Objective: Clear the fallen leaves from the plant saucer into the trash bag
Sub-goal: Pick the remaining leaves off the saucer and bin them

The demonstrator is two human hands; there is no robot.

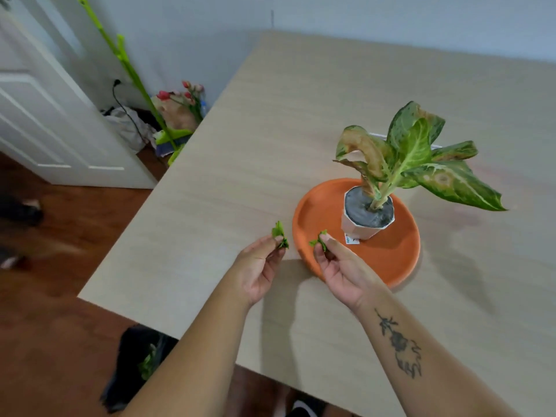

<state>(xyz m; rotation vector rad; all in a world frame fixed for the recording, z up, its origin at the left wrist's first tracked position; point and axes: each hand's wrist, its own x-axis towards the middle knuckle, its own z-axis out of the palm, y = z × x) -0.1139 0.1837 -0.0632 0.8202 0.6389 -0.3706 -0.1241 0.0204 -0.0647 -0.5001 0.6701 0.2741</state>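
An orange plant saucer (pixel 388 254) sits on the light wooden table (pixel 270 145), with a small potted plant (pixel 368 216) standing in it. My left hand (pixel 260 267) pinches a bunch of green leaves (pixel 279 233) just left of the saucer's rim. My right hand (pixel 340 266) holds another green leaf piece (pixel 319 239) over the saucer's near-left edge. A black trash bag (pixel 138 362) with green leaves inside lies on the floor below the table's near-left corner, partly hidden by my left forearm.
A green mop (pixel 129 67) leans against the wall at the back left, next to a white door (pixel 45 115). Artificial flowers (pixel 183 97) and cloths lie on the floor beside the table's left edge. The floor is dark wood.
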